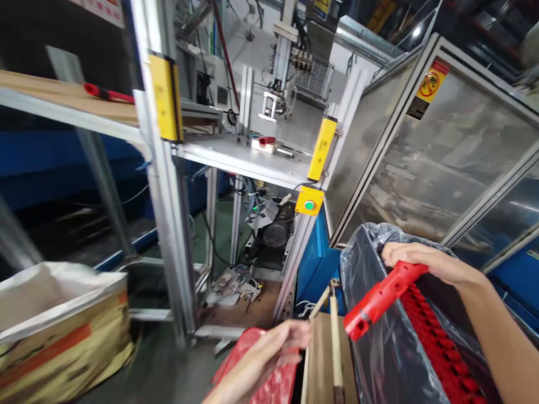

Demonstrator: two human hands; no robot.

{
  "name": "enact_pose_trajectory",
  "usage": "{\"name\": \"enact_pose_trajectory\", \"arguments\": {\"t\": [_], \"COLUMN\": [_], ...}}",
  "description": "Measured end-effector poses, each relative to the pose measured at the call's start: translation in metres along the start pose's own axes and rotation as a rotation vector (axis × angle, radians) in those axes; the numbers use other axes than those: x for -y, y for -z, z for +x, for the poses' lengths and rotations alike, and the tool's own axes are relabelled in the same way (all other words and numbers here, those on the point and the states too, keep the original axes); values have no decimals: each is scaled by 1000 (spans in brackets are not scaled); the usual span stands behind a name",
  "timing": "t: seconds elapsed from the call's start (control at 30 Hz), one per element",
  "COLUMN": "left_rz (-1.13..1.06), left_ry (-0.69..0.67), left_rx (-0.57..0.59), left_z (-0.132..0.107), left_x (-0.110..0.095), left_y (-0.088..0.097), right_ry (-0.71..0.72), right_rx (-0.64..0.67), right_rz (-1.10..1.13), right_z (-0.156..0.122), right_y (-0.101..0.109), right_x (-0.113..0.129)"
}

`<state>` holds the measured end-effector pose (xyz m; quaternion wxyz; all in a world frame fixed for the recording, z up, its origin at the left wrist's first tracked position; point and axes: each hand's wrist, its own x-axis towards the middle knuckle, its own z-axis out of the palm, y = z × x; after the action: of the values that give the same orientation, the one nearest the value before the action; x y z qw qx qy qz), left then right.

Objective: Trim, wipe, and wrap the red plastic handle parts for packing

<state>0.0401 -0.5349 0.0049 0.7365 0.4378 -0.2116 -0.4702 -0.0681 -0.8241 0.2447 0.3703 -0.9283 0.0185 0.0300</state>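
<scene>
- The machine (165,224) fills the far middle, an open metal frame. Its clear guard panel (442,151) slants down the right side, walling off the space behind.
- A cardboard box (63,336) lined with pale film sits near left, blurred, well apart from both hands.
- The bin (379,359) stands near right, just below the right arm. It is lined with a plastic bag (357,247) folded over its rim, likely to keep the contents off the dark walls.
- The worktop (236,154) inside the frame is far from the hands. A small red piece (265,140) lies on it.
- Rows of red parts (442,348) lie packed side by side in the bin, which probably lets them nest tightly.
- The red part (379,297) hangs over the bin's left rim, its long end slanting down and left.
- The right hand (421,261) is clenched over that part's upper end, so the rest juts free.
- The left hand (261,356), near centre, curls its fingers shut over the top of a red sheet (275,388). The sheet is too blurred to tell more.
- A green button (309,205) sits on a yellow box at the worktop's front corner.
</scene>
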Motion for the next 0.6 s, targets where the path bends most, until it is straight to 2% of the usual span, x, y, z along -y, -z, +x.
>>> {"name": "enact_pose_trajectory", "arguments": {"t": [0.1, 0.17, 0.2, 0.27, 0.33, 0.4, 0.5, 0.6], "left_rz": [-268, -353, -370, -385, -400, -444, -535, -591], "left_ry": [29, 88, 97, 68, 46, 68, 110, 92], "left_rx": [165, 222, 205, 90, -55, -121, -90, -50], "left_z": [1, -12, -22, -44, -66, -84, -104, -119], "left_x": [-21, -27, -28, -27, -27, -27, -28, -25], "left_y": [4, 18, 28, 53, 79, 101, 124, 136], "right_ry": [123, 199, 230, 235, 189, 144, 123, 133], "right_rx": [294, 386, 394, 378, 360, 370, 364, 347], "right_rz": [55, 52, 40, 22, 34, 70, 128, 83], "right_z": [64, 102, 117, 139, 151, 157, 162, 169], "right_y": [-67, -107, -126, -157, -184, -208, -236, -257], "right_x": [49, 68, 75, 87, 98, 111, 128, 139]}}
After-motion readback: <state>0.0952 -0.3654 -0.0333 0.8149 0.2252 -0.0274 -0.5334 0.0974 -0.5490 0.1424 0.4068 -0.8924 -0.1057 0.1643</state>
